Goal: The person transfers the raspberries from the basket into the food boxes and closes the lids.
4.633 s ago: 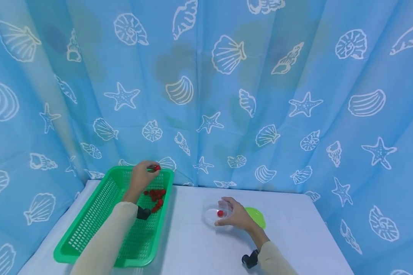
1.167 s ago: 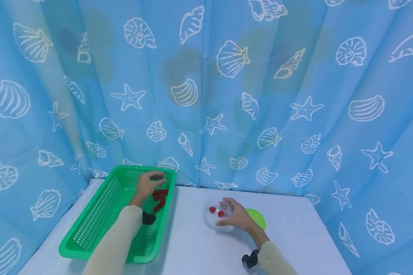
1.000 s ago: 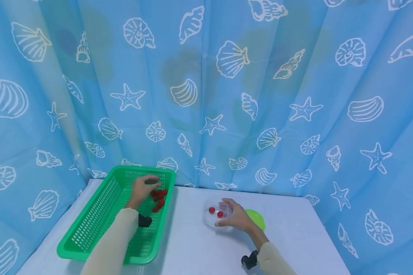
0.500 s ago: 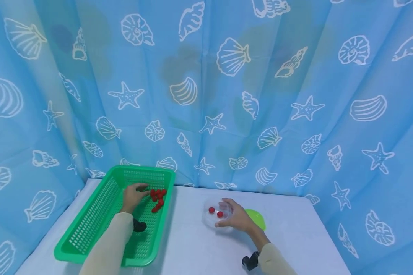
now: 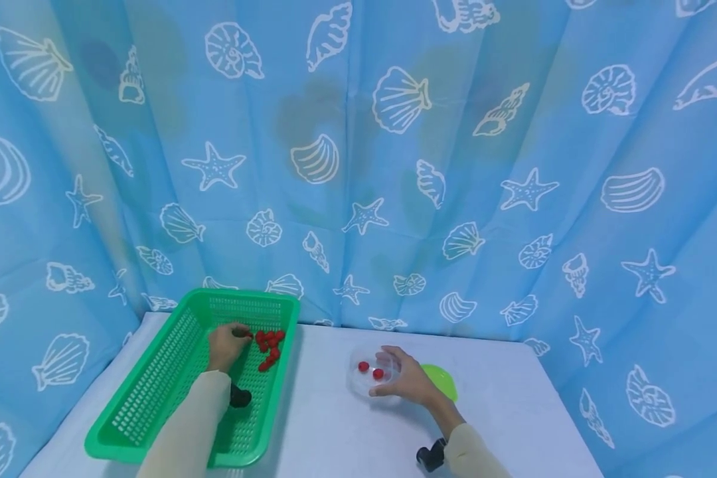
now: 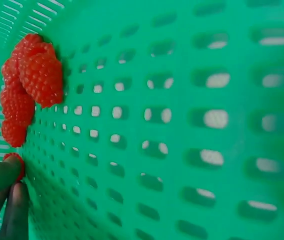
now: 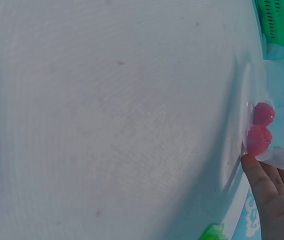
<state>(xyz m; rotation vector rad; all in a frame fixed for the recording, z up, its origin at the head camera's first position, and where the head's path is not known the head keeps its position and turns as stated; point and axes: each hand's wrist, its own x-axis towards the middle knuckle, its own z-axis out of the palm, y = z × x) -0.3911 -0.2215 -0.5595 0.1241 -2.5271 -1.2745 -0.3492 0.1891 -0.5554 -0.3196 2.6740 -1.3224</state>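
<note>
My left hand (image 5: 226, 346) is down inside a green perforated plastic basket (image 5: 269, 415). Thumb and finger pinch one raspberry (image 6: 13, 159), mostly covered by the fingertips in the left wrist view. Right beside it lies a cluster of several red raspberries (image 6: 40, 75) on the basket floor. My right hand (image 5: 411, 381) grips the side of a clear round plastic container (image 5: 356, 386) on the table, fingers at the far side and thumb at the near side. Two raspberries (image 7: 260, 136) rest apart from the hand inside that container.
A bright green lid-like disc (image 5: 445, 380) lies on the table behind the right hand, partly covered by it. White cloth covers the table (image 5: 334, 438). A blue curtain (image 5: 346, 172) with shell prints hangs along the back and sides. Dark wrist devices sit at both cuffs.
A second raspberry has joined the one in the container. My left hand, emptied, has lowered into the basket and now pinches another raspberry. The right hand stays on the container.
</note>
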